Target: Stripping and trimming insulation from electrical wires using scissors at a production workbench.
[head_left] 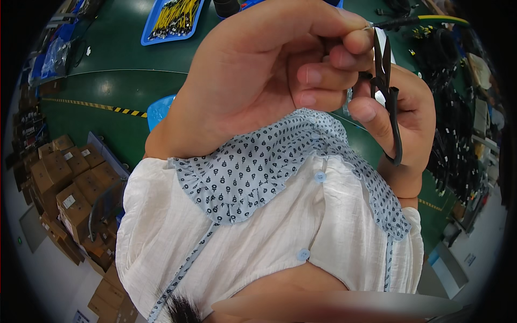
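My left hand (258, 75) fills the middle of the view, raised close to the camera. Its thumb and forefinger pinch the stripped end of a green-and-yellow wire (425, 20) that runs off to the upper right. My right hand (412, 116) sits just behind and to the right, gripping small black snips (389, 91). The blades point up and their tips lie just below the pinched wire end. Whether the blades touch the wire is unclear. My white blouse with a dotted blue collar (258, 167) covers the lower half of the view.
A blue tray of yellow wires (172, 19) lies on the green surface (113, 81) at top left. Stacked cardboard boxes (70, 183) stand at the left. Bundles of black cables (458, 140) hang at the right. A blue bin (160, 110) shows beside my left wrist.
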Tool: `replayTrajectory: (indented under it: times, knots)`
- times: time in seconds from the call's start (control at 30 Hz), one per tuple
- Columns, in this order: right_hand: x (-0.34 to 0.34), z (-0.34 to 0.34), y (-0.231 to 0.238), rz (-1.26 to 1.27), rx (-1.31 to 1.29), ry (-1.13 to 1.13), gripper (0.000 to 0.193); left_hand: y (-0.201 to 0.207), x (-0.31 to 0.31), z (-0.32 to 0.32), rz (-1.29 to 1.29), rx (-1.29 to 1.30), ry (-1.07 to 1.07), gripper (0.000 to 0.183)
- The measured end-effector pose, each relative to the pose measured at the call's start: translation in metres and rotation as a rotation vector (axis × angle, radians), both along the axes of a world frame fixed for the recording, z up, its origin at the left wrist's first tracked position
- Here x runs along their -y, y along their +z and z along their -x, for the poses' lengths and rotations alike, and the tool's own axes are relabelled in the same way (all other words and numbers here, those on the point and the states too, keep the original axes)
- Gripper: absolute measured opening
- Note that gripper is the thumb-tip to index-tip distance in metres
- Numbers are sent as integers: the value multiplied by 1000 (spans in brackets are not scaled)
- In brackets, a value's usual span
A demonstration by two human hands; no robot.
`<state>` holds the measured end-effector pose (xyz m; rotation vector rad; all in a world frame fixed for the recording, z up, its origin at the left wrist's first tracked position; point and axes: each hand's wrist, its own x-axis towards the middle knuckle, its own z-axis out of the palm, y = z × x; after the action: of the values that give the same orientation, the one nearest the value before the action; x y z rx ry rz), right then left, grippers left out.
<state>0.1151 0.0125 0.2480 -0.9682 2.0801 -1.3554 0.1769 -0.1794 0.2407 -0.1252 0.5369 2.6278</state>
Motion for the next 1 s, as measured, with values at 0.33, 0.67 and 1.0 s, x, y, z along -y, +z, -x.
replayTrajectory:
  times: [0.33, 0.67, 1.0]
  knots:
    - [3, -2, -8, 94, -73, -18, 50, -8, 2, 3, -82, -43, -92, 31]
    - [1, -5, -2, 111, 47, 26, 49, -6, -3, -2, 315, -317, 229, 20]
    - [6, -11, 1, 170, 126, 8, 50, -8, -7, -7, 510, -546, 447, 16]
